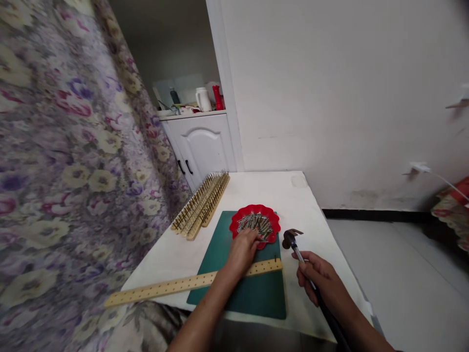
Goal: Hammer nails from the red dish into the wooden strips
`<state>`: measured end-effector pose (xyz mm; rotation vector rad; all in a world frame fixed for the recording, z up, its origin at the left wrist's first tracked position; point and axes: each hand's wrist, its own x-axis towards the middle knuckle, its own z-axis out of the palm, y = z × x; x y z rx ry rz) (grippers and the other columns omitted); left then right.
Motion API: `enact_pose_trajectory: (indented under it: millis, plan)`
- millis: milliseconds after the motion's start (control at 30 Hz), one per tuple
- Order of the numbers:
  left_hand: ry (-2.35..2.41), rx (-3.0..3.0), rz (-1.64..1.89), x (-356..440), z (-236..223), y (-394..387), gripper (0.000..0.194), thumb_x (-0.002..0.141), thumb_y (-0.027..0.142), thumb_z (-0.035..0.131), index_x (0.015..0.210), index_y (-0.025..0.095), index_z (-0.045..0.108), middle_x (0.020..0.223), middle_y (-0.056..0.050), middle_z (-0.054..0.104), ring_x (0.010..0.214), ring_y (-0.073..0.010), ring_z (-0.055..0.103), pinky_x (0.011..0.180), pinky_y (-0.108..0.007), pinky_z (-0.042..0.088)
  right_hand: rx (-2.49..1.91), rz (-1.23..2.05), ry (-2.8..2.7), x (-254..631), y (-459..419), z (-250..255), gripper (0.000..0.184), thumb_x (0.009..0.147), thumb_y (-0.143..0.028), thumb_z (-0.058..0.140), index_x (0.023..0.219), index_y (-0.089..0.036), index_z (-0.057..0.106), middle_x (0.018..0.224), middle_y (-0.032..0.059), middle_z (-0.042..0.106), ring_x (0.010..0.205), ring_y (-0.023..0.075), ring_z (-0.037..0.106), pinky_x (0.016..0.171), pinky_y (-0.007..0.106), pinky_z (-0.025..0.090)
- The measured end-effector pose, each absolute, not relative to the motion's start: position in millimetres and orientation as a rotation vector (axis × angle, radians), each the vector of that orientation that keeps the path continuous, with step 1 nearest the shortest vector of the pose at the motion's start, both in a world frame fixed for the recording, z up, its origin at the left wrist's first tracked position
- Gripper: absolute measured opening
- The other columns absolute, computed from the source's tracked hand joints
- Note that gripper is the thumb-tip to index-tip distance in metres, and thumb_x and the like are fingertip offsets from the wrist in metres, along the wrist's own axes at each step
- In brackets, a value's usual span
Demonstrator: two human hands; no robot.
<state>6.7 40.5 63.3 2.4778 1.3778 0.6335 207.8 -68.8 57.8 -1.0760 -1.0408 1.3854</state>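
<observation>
Hammer (299,255) in right hand (318,276), wrapped its fingers closed round the shaft and held the head up just beside the mat (256,300). Had the strip (183,283) lying slantwise across the mat, beneath the left forearm, with rows of holes along it and one nail (275,258) upright near its right end. Reached with the left hand (242,250) over the strip into the red bowl (234,216), with bent fingers touching loose nails (258,223); could not tell how far open, nor whether gripping any. Saw nail-filled strips (203,203) side by side farther off on the white table (260,188), then beyond it, a cupboard (205,144) bearing a white jug (203,99) beside a red bottle (218,98).
</observation>
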Motion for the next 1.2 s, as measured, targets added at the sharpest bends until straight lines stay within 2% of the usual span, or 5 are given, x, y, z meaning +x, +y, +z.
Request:
enact_pose_trajectory:
  millis: [233, 633, 967, 1100, 1200]
  plan:
    - [1.528, 2.485, 0.180, 26, 57, 82, 0.014, 0.072, 0.014, 0.058, 0.080, 0.020, 0.068, 0.092, -0.008, 0.068, 0.087, -0.0231, 0.061, 0.068, -0.027, 0.038, -1.062, 1.396, -1.038, 209, -69, 57, 0.029, 0.086, -0.040, 0.053, 0.101, -0.016, 0.053, 0.058, -0.0054, 0.058, 0.027, 0.0022, 0.039, 0.032, 0.017, 0.019]
    - [1.527, 2.517, 0.134, 28, 55, 84, 0.013, 0.070, 0.013, 0.055, 0.073, 0.017, 0.067, 0.077, -0.010, 0.068, 0.074, -0.0226, 0.061, 0.064, -0.028, 0.037, -1.057, 1.406, -1.033, 209, -69, 53, 0.028, 0.085, -0.040, 0.052, 0.100, -0.016, 0.052, 0.056, -0.0066, 0.057, 0.026, 0.0023, 0.038, 0.031, 0.017, 0.018]
    - [1.524, 2.468, 0.529, 15, 67, 66, 0.012, 0.079, 0.013, 0.045, 0.082, 0.018, 0.057, 0.081, -0.005, 0.063, 0.074, -0.0161, 0.057, 0.064, -0.024, 0.037, -1.061, 1.400, -1.039, 211, -71, 55, 0.030, 0.084, -0.042, 0.053, 0.098, -0.016, 0.052, 0.057, -0.0064, 0.057, 0.026, 0.0034, 0.038, 0.030, 0.017, 0.019]
    - [1.421, 2.013, 0.973, 7, 60, 37, 0.005, 0.079, 0.022, 0.049, 0.079, 0.018, 0.053, 0.066, 0.001, 0.057, 0.062, -0.0133, 0.053, 0.060, -0.023, 0.038, -1.075, 1.390, -1.045, 211, -73, 57, 0.029, 0.084, -0.041, 0.052, 0.098, -0.016, 0.052, 0.057, -0.0061, 0.058, 0.026, 0.0037, 0.038, 0.030, 0.018, 0.020]
    - [1.249, 1.612, 1.070, 9, 47, 13, 0.013, 0.077, 0.030, 0.056, 0.077, 0.017, 0.053, 0.064, 0.002, 0.058, 0.060, -0.0129, 0.055, 0.059, -0.022, 0.041, -1.091, 1.386, -1.053, 211, -74, 57, 0.029, 0.084, -0.042, 0.052, 0.097, -0.016, 0.052, 0.057, -0.0060, 0.058, 0.026, 0.0043, 0.038, 0.031, 0.018, 0.020]
